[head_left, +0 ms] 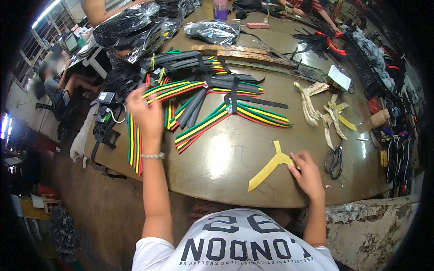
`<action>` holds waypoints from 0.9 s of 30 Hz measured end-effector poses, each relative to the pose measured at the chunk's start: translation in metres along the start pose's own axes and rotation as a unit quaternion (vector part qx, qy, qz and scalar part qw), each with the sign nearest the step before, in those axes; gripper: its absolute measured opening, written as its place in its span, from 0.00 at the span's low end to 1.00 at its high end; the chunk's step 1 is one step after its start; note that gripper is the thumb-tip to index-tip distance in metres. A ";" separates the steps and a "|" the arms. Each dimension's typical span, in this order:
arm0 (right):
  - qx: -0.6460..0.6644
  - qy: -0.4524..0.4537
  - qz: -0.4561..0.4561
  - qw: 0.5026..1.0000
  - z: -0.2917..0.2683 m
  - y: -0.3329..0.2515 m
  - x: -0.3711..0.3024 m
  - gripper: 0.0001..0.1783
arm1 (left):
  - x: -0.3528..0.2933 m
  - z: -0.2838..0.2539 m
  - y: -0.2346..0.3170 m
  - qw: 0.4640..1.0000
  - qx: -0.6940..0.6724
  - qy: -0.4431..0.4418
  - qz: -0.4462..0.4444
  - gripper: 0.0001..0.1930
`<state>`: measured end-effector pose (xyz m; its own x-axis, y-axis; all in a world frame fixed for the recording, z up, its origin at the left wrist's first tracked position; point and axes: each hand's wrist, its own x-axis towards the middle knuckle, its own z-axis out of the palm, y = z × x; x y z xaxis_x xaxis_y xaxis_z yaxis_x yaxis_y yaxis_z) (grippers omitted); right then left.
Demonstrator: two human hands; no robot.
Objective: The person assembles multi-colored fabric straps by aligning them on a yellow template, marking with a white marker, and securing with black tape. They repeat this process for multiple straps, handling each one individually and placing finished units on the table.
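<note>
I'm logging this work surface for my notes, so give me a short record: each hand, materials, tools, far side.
Left hand: raised at the left ends of striped straps; grip unclear
Right hand: touching the right arm of a yellow Y-shaped piece
Strap colours: green, yellow, black, red
Other materials: cream strips, toward the right
Tool: scissors, right of the right hand
Far side: black items in clear plastic; purple container

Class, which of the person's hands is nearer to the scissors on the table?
The right hand. It is just left of the scissors, at the yellow Y-shaped piece. The left hand is much farther left, by the striped strips.
</note>
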<state>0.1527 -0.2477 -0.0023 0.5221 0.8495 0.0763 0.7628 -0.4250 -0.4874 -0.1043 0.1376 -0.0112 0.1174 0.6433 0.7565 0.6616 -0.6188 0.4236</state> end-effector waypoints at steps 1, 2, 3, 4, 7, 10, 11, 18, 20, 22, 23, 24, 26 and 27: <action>-0.015 -0.017 0.003 1.000 0.000 0.001 -0.001 0.19 | -0.011 0.013 0.026 0.989 -0.132 -0.055 0.031 0.17; -0.009 -0.017 0.004 1.000 0.002 0.001 -0.003 0.18 | -0.021 0.025 0.050 0.948 -0.224 -0.210 0.085 0.18; -0.010 -0.020 -0.011 1.000 0.003 0.001 -0.005 0.17 | -0.039 0.037 0.075 0.942 -0.186 -0.225 0.166 0.18; -0.010 -0.022 -0.024 0.999 0.004 0.000 -0.007 0.16 | -0.050 0.049 0.093 0.932 -0.153 -0.284 0.163 0.18; 0.015 -0.022 -0.054 0.998 0.009 -0.004 -0.013 0.15 | -0.054 0.071 0.117 0.912 -0.068 -0.365 0.173 0.19; 0.031 -0.009 -0.083 0.996 0.018 -0.014 -0.021 0.14 | -0.045 0.069 0.126 0.903 -0.101 -0.340 0.243 0.16; 0.038 -0.001 -0.102 0.994 0.022 -0.018 -0.024 0.14 | -0.043 0.063 0.129 0.899 -0.130 -0.321 0.269 0.15; -0.009 0.056 -0.181 0.982 0.037 -0.052 -0.015 0.14 | -0.091 -0.008 0.135 0.869 -0.112 -0.432 0.215 0.16; -0.024 0.092 -0.190 0.977 0.038 -0.059 0.002 0.15 | -0.095 -0.018 0.129 0.907 -0.135 -0.351 0.188 0.15; -0.033 0.114 -0.196 0.974 0.043 -0.062 0.025 0.15 | -0.097 -0.024 0.125 0.925 -0.198 -0.312 0.090 0.13; -0.036 0.119 -0.195 0.973 0.048 -0.062 0.039 0.15 | -0.099 -0.027 0.124 0.914 -0.192 -0.346 0.086 0.13; -0.039 0.125 -0.196 0.972 0.053 -0.063 0.048 0.15 | -0.101 -0.029 0.123 0.911 -0.194 -0.355 0.082 0.13; -0.041 0.111 -0.183 0.976 0.066 -0.064 0.056 0.14 | -0.108 -0.033 0.122 0.897 -0.194 -0.380 0.117 0.12; -0.043 0.086 -0.164 0.982 0.072 -0.063 0.059 0.14 | -0.112 -0.034 0.121 0.902 -0.194 -0.362 0.136 0.12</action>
<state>0.1076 -0.1483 -0.0298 0.2943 0.8829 0.3659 0.9259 -0.1685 -0.3382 -0.0625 -0.0251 -0.0279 0.7813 0.4835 0.3947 0.2438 -0.8186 0.5200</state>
